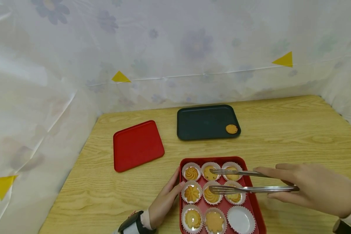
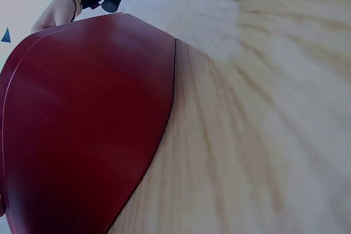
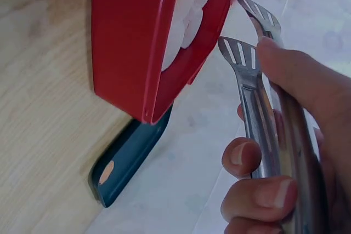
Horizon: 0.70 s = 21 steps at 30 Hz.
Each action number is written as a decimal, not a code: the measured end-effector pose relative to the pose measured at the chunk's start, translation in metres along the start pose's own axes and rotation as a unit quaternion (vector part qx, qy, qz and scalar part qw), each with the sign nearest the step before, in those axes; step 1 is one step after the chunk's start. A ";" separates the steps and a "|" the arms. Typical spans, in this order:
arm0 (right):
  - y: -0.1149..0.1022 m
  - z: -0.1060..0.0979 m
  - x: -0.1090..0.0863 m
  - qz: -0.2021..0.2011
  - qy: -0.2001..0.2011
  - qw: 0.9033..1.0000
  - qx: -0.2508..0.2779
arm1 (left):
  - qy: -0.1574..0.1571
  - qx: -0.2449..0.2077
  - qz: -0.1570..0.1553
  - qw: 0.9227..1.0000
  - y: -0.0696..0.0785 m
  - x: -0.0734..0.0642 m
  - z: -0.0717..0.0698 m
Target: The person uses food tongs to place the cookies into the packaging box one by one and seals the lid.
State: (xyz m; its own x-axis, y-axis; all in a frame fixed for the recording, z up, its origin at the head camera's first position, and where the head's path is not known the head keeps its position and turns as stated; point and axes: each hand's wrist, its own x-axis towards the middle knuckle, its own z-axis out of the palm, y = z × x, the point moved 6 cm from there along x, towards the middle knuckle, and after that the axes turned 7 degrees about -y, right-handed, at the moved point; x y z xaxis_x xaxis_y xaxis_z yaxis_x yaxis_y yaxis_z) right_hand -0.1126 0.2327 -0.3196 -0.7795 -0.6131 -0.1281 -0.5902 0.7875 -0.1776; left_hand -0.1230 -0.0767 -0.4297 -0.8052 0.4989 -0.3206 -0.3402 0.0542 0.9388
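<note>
My left hand (image 1: 165, 198) holds the left wall of a red box (image 1: 253, 208), its thumb over the rim and fingers along the outside. Paper cups inside carry several cookies, including a swirl cookie (image 1: 191, 173) and a flower-shaped cookie (image 1: 214, 222). In the near right corner, a paper cup (image 1: 241, 220) shows its white bottom. From the right, my right hand (image 1: 313, 187) grips metal tongs (image 3: 255, 113). Their slotted tips are spread apart above the middle cups, with nothing pinched between them. The left wrist view shows the box's outer wall (image 2: 88, 119) close up.
A dark green tray (image 1: 206, 122) stands behind the box, with one round cookie (image 1: 231, 129) in its near right corner. To the left lies a flat red tray (image 1: 138, 146). Pale floral sheeting (image 1: 193, 48) with yellow triangles encloses the wooden table (image 1: 84, 191).
</note>
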 end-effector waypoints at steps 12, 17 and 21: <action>0.035 -0.023 0.022 0.017 0.072 0.997 0.000 | 0.001 0.003 -0.001 1.000 0.000 0.000 0.000; 0.053 -0.026 0.033 0.050 0.051 0.997 0.011 | 0.000 0.002 0.001 1.000 0.000 0.000 0.000; 0.065 -0.027 0.041 0.064 0.051 0.997 -0.002 | 0.003 0.003 -0.002 1.000 0.000 0.000 -0.001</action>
State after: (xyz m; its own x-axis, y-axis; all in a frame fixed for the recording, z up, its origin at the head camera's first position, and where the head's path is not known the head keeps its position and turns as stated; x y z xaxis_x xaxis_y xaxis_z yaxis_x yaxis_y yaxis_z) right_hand -0.1892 0.2602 -0.3097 -0.8660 -0.4975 -0.0498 -0.4847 0.8597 -0.1613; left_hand -0.1230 -0.0773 -0.4297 -0.8071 0.4935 -0.3242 -0.3397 0.0610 0.9385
